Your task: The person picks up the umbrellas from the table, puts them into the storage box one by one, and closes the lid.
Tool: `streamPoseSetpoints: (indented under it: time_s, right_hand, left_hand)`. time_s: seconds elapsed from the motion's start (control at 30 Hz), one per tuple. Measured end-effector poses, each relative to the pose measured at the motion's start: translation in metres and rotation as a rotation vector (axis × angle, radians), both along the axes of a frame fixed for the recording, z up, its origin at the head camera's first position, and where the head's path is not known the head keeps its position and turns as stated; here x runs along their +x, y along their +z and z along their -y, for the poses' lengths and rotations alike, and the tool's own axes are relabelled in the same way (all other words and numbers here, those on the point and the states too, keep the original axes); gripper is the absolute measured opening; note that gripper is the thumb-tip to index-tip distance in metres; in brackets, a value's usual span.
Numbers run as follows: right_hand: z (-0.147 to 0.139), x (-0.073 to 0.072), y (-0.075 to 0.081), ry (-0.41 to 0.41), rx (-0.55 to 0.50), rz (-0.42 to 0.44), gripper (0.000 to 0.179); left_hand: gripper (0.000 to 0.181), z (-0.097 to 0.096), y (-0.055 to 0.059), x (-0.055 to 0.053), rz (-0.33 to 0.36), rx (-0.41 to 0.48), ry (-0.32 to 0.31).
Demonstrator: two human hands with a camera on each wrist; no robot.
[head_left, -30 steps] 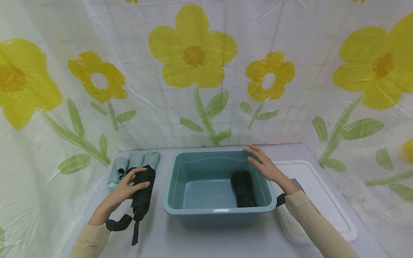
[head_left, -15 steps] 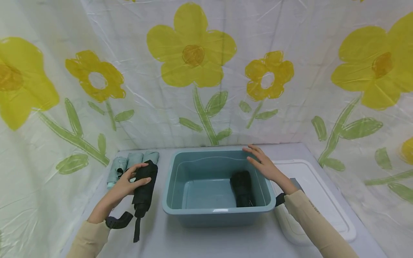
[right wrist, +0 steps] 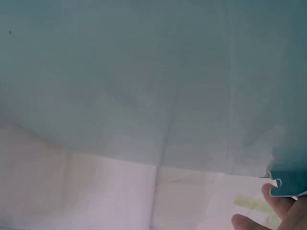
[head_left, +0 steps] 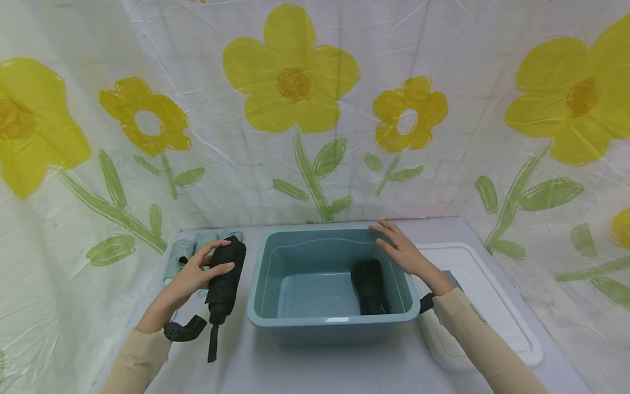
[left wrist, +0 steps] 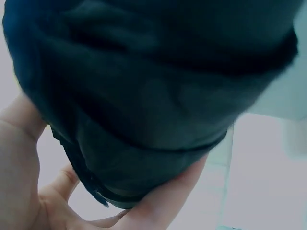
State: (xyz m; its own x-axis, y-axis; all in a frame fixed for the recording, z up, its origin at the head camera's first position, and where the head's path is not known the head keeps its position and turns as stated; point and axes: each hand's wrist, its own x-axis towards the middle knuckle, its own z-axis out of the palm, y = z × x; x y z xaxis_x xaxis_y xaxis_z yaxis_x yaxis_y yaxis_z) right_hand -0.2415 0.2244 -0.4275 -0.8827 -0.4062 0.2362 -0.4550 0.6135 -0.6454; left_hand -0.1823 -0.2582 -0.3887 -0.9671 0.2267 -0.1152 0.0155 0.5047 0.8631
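Note:
My left hand (head_left: 194, 273) grips a black folded umbrella (head_left: 227, 279), thumb on one side and fingers on the other, its strap hanging down. The umbrella's dark cloth (left wrist: 158, 96) fills most of the left wrist view. My right hand (head_left: 406, 254) rests at the far right corner of a blue-green plastic bin (head_left: 334, 322), its fingers spread and fairly straight at the rim. In the right wrist view, fingertips (right wrist: 276, 201) show beside the rim's edge. Inside the bin, on the right, lies another black bundle (head_left: 370, 287), also like a folded umbrella.
Pale teal rolled bundles (head_left: 173, 264) lie side by side at the back left, partly hidden by my left hand and the umbrella. A white lid (head_left: 492, 306) lies right of the bin, partly under my right forearm. A flowered curtain (head_left: 315, 180) hangs behind the table.
My left hand has moved the black umbrella a little away from me and to the right, toward the bin. The right hand stays at the rim.

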Motion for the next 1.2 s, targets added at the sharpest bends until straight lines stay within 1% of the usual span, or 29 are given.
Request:
streamPoseSetpoints:
  time_s: [0.13,0.33,0.5,0.63,0.73,0.87,1.03,1.2]
  right_hand:
    - [0.0,-0.001,0.0,0.0,0.013,-0.005,0.044]
    - [0.0,0.0,-0.001,-0.006,0.004,-0.005,0.044]
    - [0.0,0.0,-0.001,-0.016,0.014,-0.008,0.044]
    - [0.0,0.0,-0.002,-0.019,0.012,-0.002,0.043]
    - [0.0,-0.001,-0.003,-0.019,0.012,0.001,0.043]
    - [0.0,-0.001,-0.005,-0.018,0.01,0.003,0.043]
    - [0.0,-0.001,-0.005,-0.021,0.007,0.009,0.043]
    - [0.0,-0.002,-0.004,-0.018,0.003,0.013,0.044]
  left_hand:
    - [0.062,-0.005,0.005,0.0,0.0,0.015,-0.014]
    - [0.06,-0.015,0.013,0.0,0.005,0.044,-0.044]
    - [0.06,-0.025,0.019,-0.004,0.025,0.063,-0.056]
    - [0.061,-0.031,0.023,-0.007,0.027,0.071,-0.085]
    - [0.061,-0.035,0.026,-0.008,0.015,0.069,-0.108]
    - [0.06,-0.04,0.03,-0.011,0.004,0.063,-0.114]
    - [0.061,-0.047,0.035,-0.015,0.022,0.098,-0.132]
    - [0.059,-0.055,0.038,-0.019,0.026,0.084,-0.154]
